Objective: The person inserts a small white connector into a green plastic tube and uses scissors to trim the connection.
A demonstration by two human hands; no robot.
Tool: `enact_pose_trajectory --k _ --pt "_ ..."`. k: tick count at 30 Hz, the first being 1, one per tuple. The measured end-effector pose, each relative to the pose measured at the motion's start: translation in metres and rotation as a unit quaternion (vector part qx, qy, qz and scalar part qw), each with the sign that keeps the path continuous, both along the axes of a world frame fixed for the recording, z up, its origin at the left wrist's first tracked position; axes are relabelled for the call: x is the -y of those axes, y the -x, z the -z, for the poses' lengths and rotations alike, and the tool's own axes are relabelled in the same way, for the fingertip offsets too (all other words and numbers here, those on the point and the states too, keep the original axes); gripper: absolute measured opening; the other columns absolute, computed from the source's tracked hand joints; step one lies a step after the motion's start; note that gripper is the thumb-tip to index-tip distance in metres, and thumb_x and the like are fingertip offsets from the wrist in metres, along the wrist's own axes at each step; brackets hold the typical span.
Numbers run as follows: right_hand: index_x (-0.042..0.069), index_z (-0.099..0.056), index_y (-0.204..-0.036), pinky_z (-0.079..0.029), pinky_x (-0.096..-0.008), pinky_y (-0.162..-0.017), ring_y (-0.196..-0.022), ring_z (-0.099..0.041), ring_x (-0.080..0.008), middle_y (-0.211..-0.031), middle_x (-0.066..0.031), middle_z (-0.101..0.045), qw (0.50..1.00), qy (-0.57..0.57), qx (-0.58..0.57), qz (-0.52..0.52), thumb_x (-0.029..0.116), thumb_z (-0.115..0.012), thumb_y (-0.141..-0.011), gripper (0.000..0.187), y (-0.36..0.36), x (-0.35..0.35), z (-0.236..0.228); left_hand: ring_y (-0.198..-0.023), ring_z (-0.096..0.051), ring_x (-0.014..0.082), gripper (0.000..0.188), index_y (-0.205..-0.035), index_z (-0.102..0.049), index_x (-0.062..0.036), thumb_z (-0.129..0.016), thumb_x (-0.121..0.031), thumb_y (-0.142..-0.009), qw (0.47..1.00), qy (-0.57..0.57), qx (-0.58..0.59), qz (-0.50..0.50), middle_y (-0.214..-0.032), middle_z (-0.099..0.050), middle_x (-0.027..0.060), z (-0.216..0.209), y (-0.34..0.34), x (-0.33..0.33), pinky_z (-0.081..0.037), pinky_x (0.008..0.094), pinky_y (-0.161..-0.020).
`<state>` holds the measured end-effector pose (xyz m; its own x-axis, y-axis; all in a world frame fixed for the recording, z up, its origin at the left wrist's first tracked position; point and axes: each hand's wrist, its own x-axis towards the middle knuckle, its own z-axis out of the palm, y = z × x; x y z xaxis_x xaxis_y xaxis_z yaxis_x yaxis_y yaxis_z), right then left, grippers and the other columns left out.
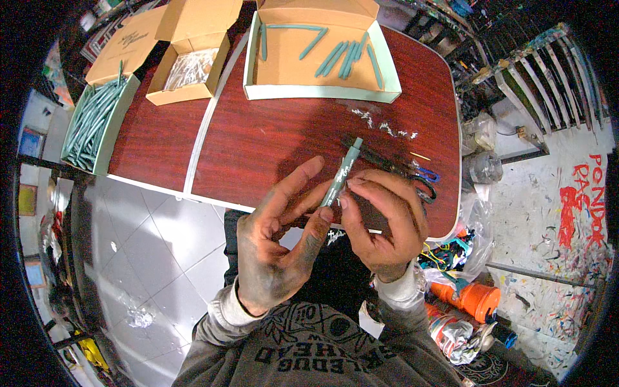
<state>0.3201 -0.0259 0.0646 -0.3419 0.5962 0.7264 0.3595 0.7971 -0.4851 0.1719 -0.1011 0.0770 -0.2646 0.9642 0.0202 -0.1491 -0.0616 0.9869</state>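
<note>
Both of my hands hold one thin teal stick (345, 169) upright over the near edge of the dark red table (258, 142). My left hand (274, 245) pinches its lower end between thumb and fingers. My right hand (387, 219) grips the stick's middle from the right, its fingertips on a small white strip stuck to the stick. Black-handled scissors (412, 177) lie on the table just behind my right hand. White paper scraps (383, 126) are scattered further back.
A shallow open box (322, 90) at the back holds several teal sticks. A cardboard box (187, 71) holds white strips. A tray (90, 126) at the left is full of teal sticks. Orange bottles (471, 300) and bags sit on the paint-spattered floor at the right.
</note>
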Motion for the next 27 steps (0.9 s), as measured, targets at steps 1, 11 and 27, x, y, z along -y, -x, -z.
enact_pose_trajectory --k 1,11,27 --pt "0.000 -0.071 -0.098 -0.057 -0.0358 -0.078 -0.086 -0.070 -0.0273 -0.097 -0.0140 -0.070 1.000 -0.012 0.015 -0.011 -0.005 -0.077 -0.076 0.023 -0.001 -0.001 -0.002 -0.111 -0.066 0.0172 0.051 -0.142 -0.047 0.0050 -0.066 0.000 -0.095 1.000 0.007 -0.004 -0.001 -0.122 -0.070 0.0187 -0.001 0.000 0.000 -0.053 0.0290 -0.093" --pt "0.005 -0.073 -0.096 -0.058 -0.0389 -0.074 -0.082 -0.070 -0.0284 -0.096 -0.0105 -0.070 0.999 -0.024 0.022 0.012 0.003 -0.079 -0.075 0.022 0.004 0.005 0.001 -0.108 -0.068 0.0182 0.047 -0.137 -0.055 0.0057 -0.069 0.001 -0.093 0.996 -0.033 -0.077 -0.044 -0.121 -0.071 0.0155 0.007 -0.005 0.003 -0.053 0.0274 -0.094" --pt "0.005 -0.074 -0.108 -0.057 -0.0424 -0.080 -0.095 -0.068 -0.0304 -0.109 -0.0113 -0.069 0.982 -0.112 0.137 -0.065 0.013 -0.081 -0.074 0.035 -0.009 0.004 0.011 -0.120 -0.061 0.0211 0.049 -0.141 -0.047 0.0101 -0.062 0.009 -0.094 0.981 0.015 0.194 -0.019 -0.131 -0.064 0.0228 0.005 -0.001 0.013 -0.048 0.0307 -0.103"
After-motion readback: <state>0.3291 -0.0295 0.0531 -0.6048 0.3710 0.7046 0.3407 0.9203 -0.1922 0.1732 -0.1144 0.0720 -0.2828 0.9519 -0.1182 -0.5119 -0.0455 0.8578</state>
